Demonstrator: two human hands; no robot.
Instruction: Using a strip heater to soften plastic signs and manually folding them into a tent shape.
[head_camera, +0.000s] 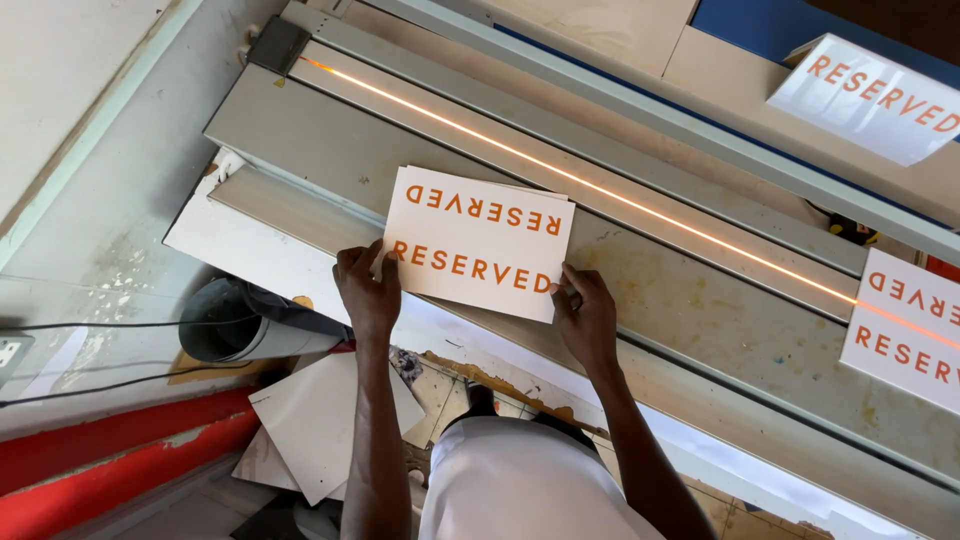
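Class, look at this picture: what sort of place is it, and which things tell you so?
Probably a sign-making or print workshop. A long heated bending bench with a glowing strip runs across; both hands hold a white printed card on it; offcut sheets lie on the floor.

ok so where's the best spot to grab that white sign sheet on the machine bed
By its near edge, from the person's side: the white sign sheet lies flat, its far edge toward the glowing strip. The left hand and right hand already pinch the near corners.
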